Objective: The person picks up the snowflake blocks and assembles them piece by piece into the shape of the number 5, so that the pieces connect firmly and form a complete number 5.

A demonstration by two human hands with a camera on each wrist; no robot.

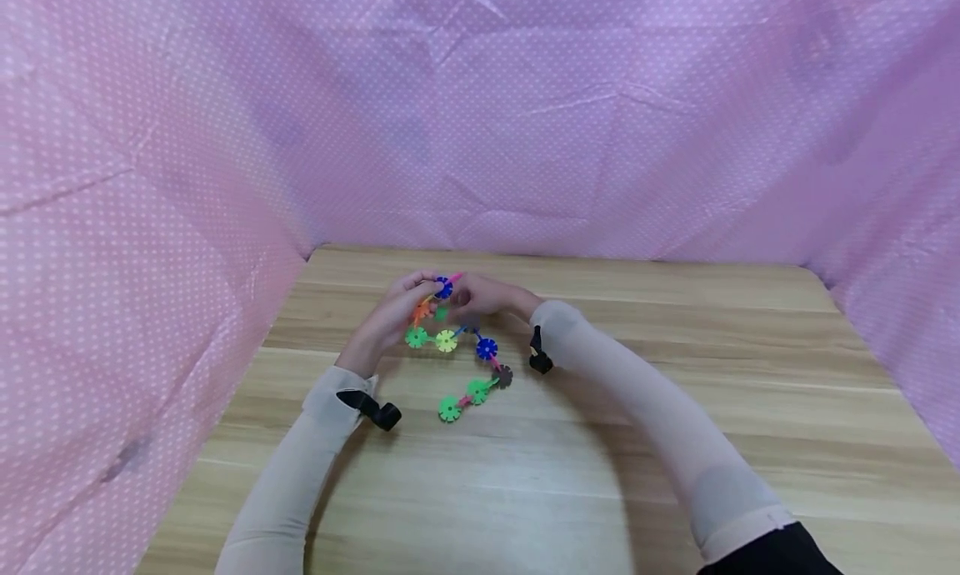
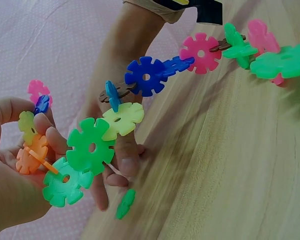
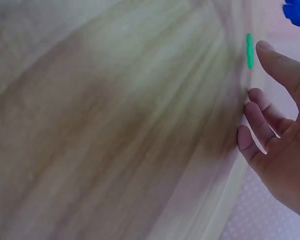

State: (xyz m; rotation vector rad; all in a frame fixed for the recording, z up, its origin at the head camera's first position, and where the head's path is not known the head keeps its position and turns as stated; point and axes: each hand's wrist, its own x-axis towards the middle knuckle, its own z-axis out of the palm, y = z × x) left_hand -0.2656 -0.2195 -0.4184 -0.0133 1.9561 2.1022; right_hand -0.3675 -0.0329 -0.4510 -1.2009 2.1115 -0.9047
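My left hand point(image 1: 386, 317) pinches one end of a chain of notched, flower-shaped plastic discs point(image 2: 91, 146). Blue, yellow and orange discs lie by its fingers, with a pink disc point(image 2: 38, 90) at the tip. From there the chain bends through green, yellow, brown, blue and pink discs to a green disc point(image 1: 449, 409) nearer my body. On the far side of the chain is my right hand point(image 1: 487, 296), holding nothing, its fingers loosely bent and low over the wood. A single loose green disc point(image 3: 250, 51) lies just off its thumb tip.
The wooden table point(image 1: 750, 408) spreads out on both sides of my arms. Pink polka-dot cloth point(image 1: 480, 125) hangs behind its far edge and along the sides. A small black camera point(image 1: 386, 415) is strapped to my left wrist, another point(image 1: 540, 360) to my right.
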